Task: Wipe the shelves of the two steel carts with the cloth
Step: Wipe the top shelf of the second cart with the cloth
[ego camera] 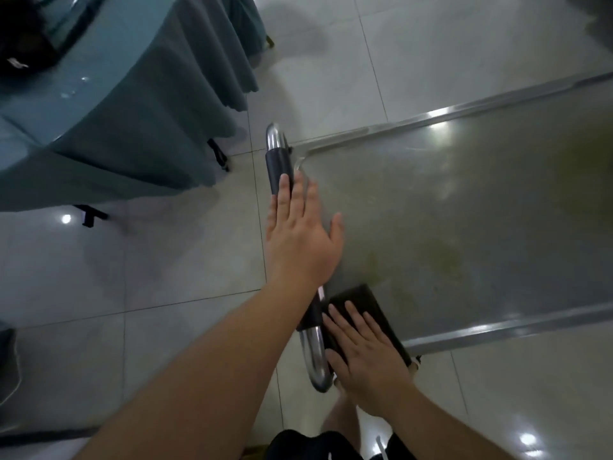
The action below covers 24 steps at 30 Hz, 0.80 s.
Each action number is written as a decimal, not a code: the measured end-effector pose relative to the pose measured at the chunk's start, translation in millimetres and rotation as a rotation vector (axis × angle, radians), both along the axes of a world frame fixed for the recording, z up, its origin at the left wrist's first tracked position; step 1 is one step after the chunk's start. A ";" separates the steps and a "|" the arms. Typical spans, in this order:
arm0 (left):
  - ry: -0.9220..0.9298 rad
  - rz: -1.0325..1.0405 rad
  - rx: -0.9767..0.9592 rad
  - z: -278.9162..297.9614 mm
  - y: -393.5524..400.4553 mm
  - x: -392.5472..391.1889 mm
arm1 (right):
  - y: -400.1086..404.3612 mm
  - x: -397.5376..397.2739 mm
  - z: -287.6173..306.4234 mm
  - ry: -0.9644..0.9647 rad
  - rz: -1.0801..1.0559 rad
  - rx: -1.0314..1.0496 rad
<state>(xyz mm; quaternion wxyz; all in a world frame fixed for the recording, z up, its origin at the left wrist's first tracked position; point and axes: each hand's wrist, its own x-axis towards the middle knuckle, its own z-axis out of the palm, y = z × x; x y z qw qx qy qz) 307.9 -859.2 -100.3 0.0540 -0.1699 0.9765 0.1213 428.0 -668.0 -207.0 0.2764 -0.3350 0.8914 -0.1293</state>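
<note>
A steel cart's top shelf (pixel 464 207) fills the right half of the view, dull and streaked with a yellowish smear. Its chrome handle (pixel 282 161), with a black grip sleeve, runs along the near left end. My left hand (pixel 302 237) hovers flat over the handle, fingers straight. A dark folded cloth (pixel 368 310) lies on the shelf's near corner. My right hand (pixel 365 350) presses flat on it, fingers straight and spread. Only one cart is in view.
A round table (pixel 109 104) draped in a teal cloth stands at the upper left, with black legs near the cart handle. Glossy pale floor tiles (pixel 149 277) surround the cart. My legs in dark shorts (pixel 318 443) are at the bottom edge.
</note>
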 end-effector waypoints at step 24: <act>0.065 0.036 0.044 -10.9 1.8 0.4 | -140.1 -246.8 -3.3 0.211 0.031 0.061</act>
